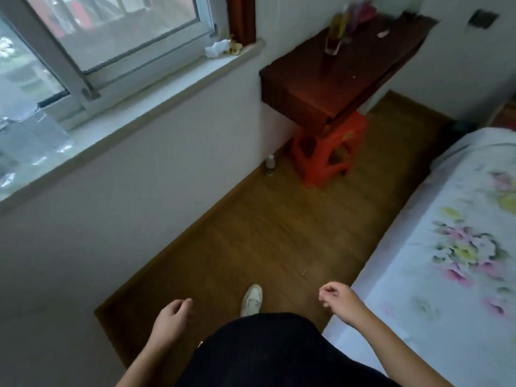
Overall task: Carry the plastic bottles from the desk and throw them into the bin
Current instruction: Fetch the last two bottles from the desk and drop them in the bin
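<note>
Wooden flooring [251,233] is filling the head view, and I am counting two hands: the left hand [173,317] and the right hand [339,301] are both hanging with fingers loosely curled, holding nothing. One white shoe [252,300] is showing between them. One dark red desk [343,79] is standing by the far wall, carrying one blurred clear container [333,40]; I cannot tell whether it is a bottle. One small bottle [270,164] is standing on the floor against the wall, just beside one red plastic stool [329,155] under the desk. One flowered bed [446,247] is lying on the right.
</note>
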`<state>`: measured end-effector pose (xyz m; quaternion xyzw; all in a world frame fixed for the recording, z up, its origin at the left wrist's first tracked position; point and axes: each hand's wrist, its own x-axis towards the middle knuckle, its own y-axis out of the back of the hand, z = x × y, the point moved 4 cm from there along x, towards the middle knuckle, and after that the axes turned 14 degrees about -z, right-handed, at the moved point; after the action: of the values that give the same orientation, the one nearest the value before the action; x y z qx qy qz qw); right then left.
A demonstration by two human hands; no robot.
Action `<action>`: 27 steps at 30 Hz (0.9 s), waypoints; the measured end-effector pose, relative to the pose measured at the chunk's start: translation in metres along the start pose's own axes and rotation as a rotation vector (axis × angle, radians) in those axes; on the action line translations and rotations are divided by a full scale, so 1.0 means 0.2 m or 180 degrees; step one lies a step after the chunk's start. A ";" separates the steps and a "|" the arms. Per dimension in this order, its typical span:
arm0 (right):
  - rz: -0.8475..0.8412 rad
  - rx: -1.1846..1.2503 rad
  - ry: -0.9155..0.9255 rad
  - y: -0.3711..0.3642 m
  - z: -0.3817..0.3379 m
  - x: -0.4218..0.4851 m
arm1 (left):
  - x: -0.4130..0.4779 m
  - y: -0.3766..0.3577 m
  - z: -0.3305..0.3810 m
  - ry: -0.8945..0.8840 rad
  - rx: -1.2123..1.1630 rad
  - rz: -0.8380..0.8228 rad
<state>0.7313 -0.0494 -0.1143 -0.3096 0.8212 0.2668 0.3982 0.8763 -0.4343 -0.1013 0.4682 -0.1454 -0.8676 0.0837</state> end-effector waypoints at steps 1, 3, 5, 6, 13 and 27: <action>0.0122 0.0148 -0.0101 0.04 0.04 0.00 | 0.08 0.02 0.12 -0.0072 0.0093 -0.0084; 0.0377 0.0478 -0.0281 0.10 0.10 -0.02 | 0.24 0.05 0.37 -0.0197 0.0308 -0.0244; 0.0609 0.0768 -0.0436 0.16 0.15 -0.06 | 0.40 0.05 0.59 -0.0340 0.0601 -0.0423; 0.0702 0.0899 -0.0509 0.18 0.17 -0.08 | 0.46 0.03 0.70 -0.0402 0.0761 -0.0534; 0.1172 0.1700 -0.0809 0.29 0.32 -0.08 | 0.86 -0.28 1.26 -0.0450 0.1500 -0.1119; 0.1120 0.1774 -0.0532 1.47 -0.10 0.38 | 1.34 -0.67 2.26 -0.0338 0.1421 -0.0822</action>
<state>0.4714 0.1111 -0.1104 -0.0195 0.8680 0.1212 0.4812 0.3502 -0.3052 -0.1207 0.4436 -0.2764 -0.8408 -0.1409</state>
